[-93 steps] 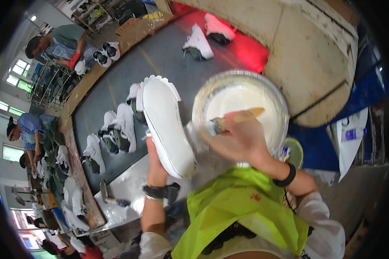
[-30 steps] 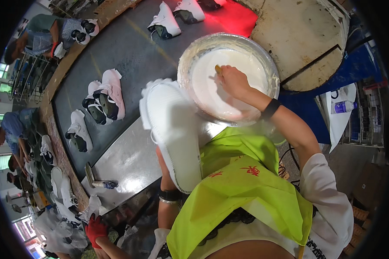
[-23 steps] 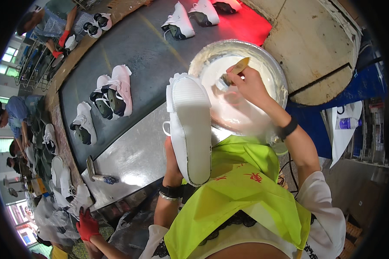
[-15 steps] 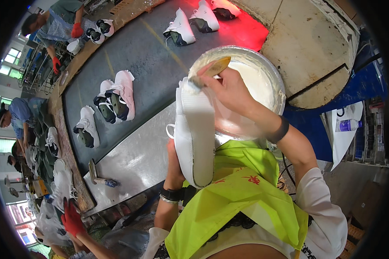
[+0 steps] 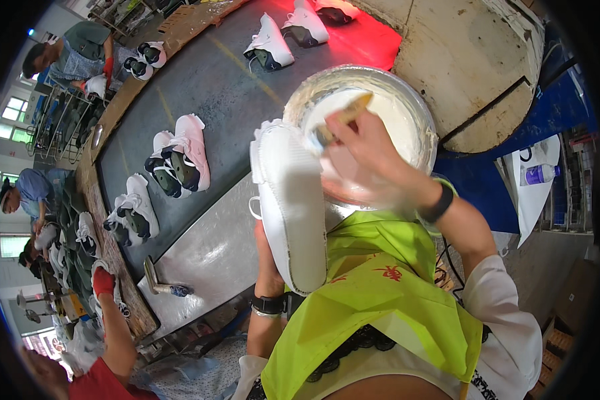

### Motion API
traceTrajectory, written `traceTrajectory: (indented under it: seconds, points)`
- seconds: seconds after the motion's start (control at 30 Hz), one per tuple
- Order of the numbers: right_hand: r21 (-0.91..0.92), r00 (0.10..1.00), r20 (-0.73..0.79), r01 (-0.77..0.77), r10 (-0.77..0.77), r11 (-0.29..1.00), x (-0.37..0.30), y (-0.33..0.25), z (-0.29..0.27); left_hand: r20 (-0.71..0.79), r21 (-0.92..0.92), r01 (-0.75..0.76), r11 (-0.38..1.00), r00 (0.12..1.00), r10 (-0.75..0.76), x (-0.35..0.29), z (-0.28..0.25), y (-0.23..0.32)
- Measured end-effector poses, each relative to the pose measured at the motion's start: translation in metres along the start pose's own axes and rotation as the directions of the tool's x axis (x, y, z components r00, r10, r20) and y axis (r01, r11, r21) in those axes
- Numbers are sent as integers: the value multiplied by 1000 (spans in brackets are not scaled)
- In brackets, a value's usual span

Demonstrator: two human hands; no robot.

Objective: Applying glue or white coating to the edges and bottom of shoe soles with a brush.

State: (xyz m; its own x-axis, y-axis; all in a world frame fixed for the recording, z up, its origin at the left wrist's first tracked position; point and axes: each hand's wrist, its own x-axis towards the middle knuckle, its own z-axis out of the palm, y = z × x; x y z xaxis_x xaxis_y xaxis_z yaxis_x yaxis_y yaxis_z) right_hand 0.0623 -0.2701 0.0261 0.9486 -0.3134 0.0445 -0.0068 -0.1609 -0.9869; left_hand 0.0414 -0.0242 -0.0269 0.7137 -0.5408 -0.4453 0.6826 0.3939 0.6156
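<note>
My left hand (image 5: 267,263) is closed around a white shoe (image 5: 291,213) from its left side, tilted up so its pale underside faces me. Part of that hand lies hidden behind the shoe. A brush (image 5: 357,107) with a yellowish wooden handle is gripped in my right hand (image 5: 372,148). Its bristle end is blurred and sits just right of the shoe's upper edge; I cannot tell whether they touch. Below the brush stands a round metal basin (image 5: 431,127) of white paste (image 5: 400,110), with dried paste caked round its wall.
White and dark-green shoes (image 5: 180,157) stand on the grey belt (image 5: 227,100) beyond. Red light falls on the belt's far end. A hammer-like tool (image 5: 163,283) lies on the metal ledge (image 5: 213,257). Several co-workers sit along the left; one red-gloved hand (image 5: 103,280) reaches toward a shoe.
My right hand and the brush have moved right, off the shoe's upper end toward the basin. The shoe has shifted slightly left. At the left, a co-worker's red-gloved hand has moved up.
</note>
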Motion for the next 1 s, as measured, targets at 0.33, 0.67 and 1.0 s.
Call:
traceTrajectory:
  seconds: [0.33, 0.67, 1.0]
  points:
    - [255, 973, -92, 227, -210, 940, 5, -15, 8, -140, 2, -50, 999, 989, 50, -22, -12, -9]
    - [-220, 898, -5, 428, -440, 877, -37, -13, -10, -207, 49, 7, 999, 978, 4, -19, -36, -16]
    - [3, 789, 88, 610, -607, 793, -65, -24, 4, 1, 189, -117, 975, 993, 119, -24, 13, 10]
